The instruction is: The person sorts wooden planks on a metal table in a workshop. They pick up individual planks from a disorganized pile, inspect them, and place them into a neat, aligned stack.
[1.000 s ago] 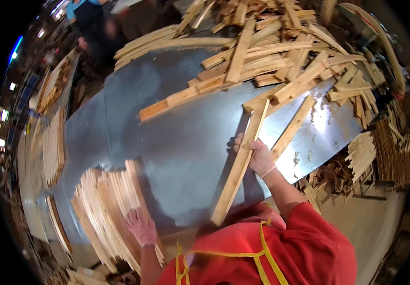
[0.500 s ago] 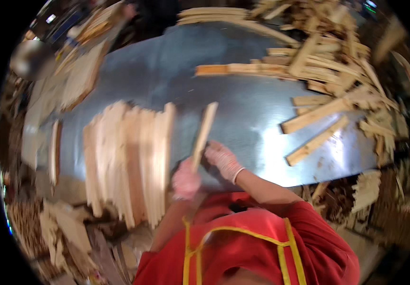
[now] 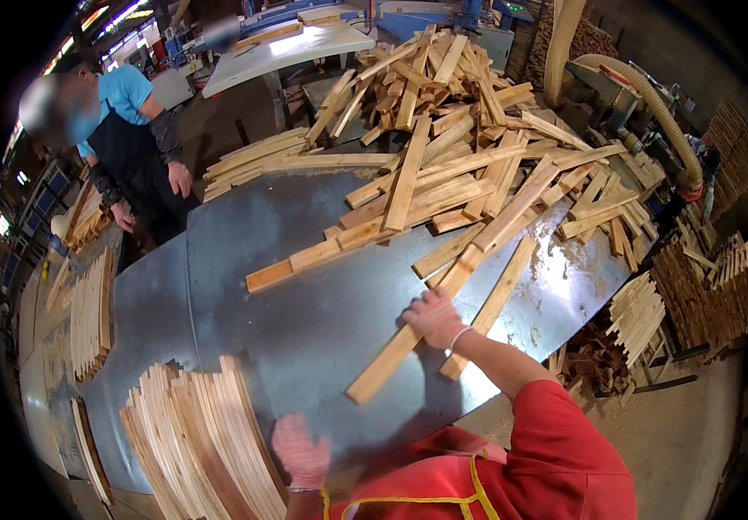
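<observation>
My right hand [image 3: 434, 318], in a pale pinkish work glove, is closed over a long wooden slat [image 3: 384, 366]. This slat lies slantwise on the metal-topped table, its far end toward the big pile. My left hand [image 3: 302, 452], gloved the same way, holds nothing, and its fingers are loosely apart. It is close to the right side of a row of slats [image 3: 192, 425] standing tightly side by side at the near left. Another slat [image 3: 495, 303] lies just right of the one under my right hand.
A large jumbled pile of slats [image 3: 469, 165] covers the table's far right. Beyond the metal table [image 3: 261, 329], at the far left, a co-worker [image 3: 135, 147] in a blue shirt and dark apron stands. A ribbed hose [image 3: 651, 104] hangs at the back right. Stacked slats [image 3: 638, 316] stand off the right edge.
The slat that was between my hands is no longer in them. My right hand has moved right and away onto another slat; my left hand is now empty. The view has swung right.
</observation>
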Action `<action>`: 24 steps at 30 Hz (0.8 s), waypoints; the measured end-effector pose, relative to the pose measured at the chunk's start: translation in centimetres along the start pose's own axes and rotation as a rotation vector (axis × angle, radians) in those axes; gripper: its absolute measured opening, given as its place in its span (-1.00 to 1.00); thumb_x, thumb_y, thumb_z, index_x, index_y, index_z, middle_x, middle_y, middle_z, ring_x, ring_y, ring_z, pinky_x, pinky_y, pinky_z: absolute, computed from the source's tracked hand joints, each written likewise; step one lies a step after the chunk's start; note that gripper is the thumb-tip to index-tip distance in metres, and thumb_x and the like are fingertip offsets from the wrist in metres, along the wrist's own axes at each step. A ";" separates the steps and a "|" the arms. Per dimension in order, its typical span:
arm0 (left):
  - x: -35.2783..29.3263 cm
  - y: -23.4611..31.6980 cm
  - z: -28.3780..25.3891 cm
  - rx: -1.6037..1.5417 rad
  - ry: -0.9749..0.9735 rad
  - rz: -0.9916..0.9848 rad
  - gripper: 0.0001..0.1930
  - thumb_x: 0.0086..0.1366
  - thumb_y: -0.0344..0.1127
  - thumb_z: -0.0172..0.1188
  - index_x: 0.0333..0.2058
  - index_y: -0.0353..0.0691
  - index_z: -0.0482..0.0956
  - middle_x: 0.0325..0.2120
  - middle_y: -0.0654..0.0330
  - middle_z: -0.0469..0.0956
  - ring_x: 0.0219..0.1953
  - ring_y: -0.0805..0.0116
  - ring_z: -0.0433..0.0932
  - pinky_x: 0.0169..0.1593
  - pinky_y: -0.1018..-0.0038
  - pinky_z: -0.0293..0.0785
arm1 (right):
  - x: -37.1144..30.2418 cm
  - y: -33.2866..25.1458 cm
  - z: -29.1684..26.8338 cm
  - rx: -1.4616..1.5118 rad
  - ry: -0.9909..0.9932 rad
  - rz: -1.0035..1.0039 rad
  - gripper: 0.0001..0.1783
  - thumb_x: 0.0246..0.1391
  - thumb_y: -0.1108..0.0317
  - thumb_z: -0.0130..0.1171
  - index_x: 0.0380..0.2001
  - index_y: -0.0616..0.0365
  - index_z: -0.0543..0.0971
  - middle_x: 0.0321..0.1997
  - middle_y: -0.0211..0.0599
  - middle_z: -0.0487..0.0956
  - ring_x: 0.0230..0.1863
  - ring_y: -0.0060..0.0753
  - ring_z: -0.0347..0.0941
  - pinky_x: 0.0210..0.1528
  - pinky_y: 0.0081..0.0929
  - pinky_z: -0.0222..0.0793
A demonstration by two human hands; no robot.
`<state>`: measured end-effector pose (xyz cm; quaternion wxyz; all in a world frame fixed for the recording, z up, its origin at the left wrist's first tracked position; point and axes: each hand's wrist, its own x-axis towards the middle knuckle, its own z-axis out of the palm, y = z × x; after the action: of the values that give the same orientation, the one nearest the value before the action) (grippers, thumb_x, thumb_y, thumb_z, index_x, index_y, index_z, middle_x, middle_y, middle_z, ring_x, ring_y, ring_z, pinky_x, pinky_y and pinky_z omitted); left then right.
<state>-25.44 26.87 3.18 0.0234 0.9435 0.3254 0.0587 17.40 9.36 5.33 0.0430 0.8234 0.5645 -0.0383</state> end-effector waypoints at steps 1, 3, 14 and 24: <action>0.7 1.4 1.8 0.031 0.098 0.122 -0.11 0.09 0.14 0.36 0.34 -0.20 0.39 0.34 -0.04 0.34 0.42 -0.10 0.25 0.48 -0.02 0.07 | 0.8 -1.5 -0.8 0.036 -0.089 -0.055 -0.47 0.12 0.27 0.24 0.20 -0.26 0.56 0.11 -0.34 0.59 0.25 -0.12 0.43 0.39 0.12 0.13; 3.9 6.7 0.5 -0.076 -0.078 0.144 -0.09 0.07 0.17 0.39 0.33 -0.19 0.38 0.31 0.01 0.37 0.39 -0.05 0.28 0.46 -0.02 0.12 | -1.4 -4.6 -2.8 0.244 0.098 -0.217 -0.49 0.02 0.21 0.30 0.12 -0.21 0.62 -0.04 -0.38 0.64 0.20 -0.14 0.44 0.35 0.06 0.20; 3.7 6.2 -2.6 -0.791 -0.657 -0.140 -0.35 0.27 -0.12 0.40 0.28 -0.23 0.48 -0.09 0.12 0.66 -0.14 0.28 0.63 -0.04 0.38 0.57 | -7.1 11.6 6.6 0.389 0.239 1.295 -0.06 -0.03 -0.02 0.35 0.38 0.21 0.37 0.44 0.10 0.37 0.43 0.17 0.28 0.46 -0.12 0.24; -8.1 -1.9 -1.7 -0.927 -0.334 -0.723 -0.72 0.30 -0.25 0.31 -0.08 -0.27 0.61 -0.23 0.22 0.61 -0.25 0.27 0.59 -0.19 0.27 0.53 | -6.8 1.9 8.7 2.007 0.903 1.202 -0.26 -0.05 0.58 0.18 0.30 0.24 0.41 0.12 0.07 0.54 0.10 0.12 0.54 0.22 -0.05 0.48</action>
<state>-33.14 23.34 3.92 0.5006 0.6615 0.5574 0.0340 16.56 1.40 -2.49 -0.7884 0.5595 -0.2137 -0.1401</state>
